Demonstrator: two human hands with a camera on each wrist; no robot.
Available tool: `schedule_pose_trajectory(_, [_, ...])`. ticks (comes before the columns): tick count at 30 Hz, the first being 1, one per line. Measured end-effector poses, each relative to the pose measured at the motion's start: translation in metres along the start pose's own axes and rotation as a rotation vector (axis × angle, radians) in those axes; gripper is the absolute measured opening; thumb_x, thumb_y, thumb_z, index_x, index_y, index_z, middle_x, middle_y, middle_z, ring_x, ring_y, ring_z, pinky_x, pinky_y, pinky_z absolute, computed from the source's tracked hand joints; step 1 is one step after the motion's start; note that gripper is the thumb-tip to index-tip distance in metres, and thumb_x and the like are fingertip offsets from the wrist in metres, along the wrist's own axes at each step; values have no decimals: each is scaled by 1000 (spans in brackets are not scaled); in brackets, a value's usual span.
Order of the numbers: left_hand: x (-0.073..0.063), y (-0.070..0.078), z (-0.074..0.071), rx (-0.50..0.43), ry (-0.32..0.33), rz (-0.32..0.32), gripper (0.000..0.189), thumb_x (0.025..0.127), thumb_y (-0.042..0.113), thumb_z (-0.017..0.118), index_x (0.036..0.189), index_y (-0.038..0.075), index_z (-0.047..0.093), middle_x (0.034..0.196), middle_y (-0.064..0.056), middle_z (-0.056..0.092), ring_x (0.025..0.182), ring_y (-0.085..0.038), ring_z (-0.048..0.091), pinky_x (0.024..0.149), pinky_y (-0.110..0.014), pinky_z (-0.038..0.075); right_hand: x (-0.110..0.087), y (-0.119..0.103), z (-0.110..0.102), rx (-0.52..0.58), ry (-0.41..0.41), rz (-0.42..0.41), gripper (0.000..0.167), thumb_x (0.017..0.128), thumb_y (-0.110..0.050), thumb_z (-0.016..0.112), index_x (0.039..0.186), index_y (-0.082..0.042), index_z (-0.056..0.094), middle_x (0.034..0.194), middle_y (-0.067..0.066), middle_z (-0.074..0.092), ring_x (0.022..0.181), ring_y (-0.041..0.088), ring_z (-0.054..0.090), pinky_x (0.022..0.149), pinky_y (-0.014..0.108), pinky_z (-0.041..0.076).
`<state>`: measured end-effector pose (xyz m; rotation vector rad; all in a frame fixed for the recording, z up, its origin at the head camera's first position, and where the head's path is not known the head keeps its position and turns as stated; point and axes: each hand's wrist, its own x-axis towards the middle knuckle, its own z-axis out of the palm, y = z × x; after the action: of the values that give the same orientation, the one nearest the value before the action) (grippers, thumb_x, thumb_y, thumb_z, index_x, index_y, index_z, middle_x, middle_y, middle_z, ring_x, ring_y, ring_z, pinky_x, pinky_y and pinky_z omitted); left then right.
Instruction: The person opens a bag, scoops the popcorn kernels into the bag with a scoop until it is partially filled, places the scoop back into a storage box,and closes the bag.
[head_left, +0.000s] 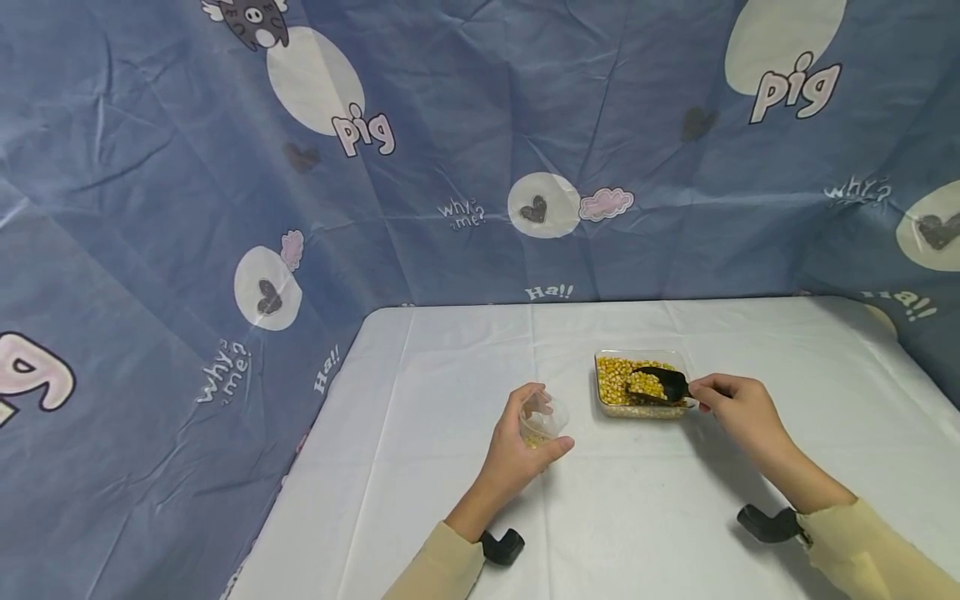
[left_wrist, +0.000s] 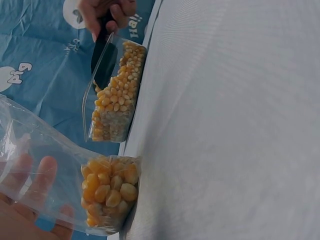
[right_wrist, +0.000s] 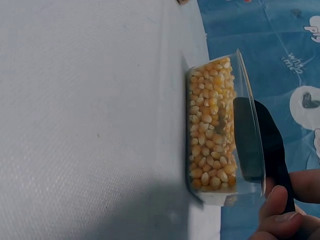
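My right hand (head_left: 738, 410) grips the handle of a black scoop (head_left: 673, 382), which holds yellow corn kernels. The scoop sits at the top of a clear rectangular container (head_left: 637, 412) filled with corn kernels (right_wrist: 207, 135). In the right wrist view the scoop (right_wrist: 270, 145) shows partly through the container's wall. My left hand (head_left: 517, 450) curls round a clear plastic bag (head_left: 553, 415) that stands on the table to the left of the container. Corn kernels (left_wrist: 110, 187) fill the bottom of the bag in the left wrist view.
A white cloth covers the table (head_left: 442, 375). Behind and to the left hangs a blue printed curtain (head_left: 450, 108). Black wrist mounts (head_left: 504, 547) stick out beside both forearms, over the table's near part.
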<state>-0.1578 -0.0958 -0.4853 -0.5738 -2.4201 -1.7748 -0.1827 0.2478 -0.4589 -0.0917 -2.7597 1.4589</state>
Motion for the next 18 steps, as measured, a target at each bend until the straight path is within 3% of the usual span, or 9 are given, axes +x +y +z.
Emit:
schedule_pose_trajectory(6, [0, -1, 1, 4, 1, 3, 78, 84, 39, 82, 148, 26, 38, 134, 10, 52, 122, -13, 52, 104, -47, 40, -2, 0, -1, 53, 0, 1, 42, 103, -38, 57, 114, 1, 69, 85, 20, 64, 52, 20, 41, 51, 36, 35])
schedule_pose_trajectory(18, [0, -2, 2, 14, -1, -2, 80, 84, 39, 82, 149, 24, 37, 135, 8, 53, 123, -12, 52, 105, -46, 39, -6, -3, -1, 121, 6, -27, 39, 103, -34, 60, 113, 2, 69, 79, 18, 63, 46, 15, 37, 46, 36, 34])
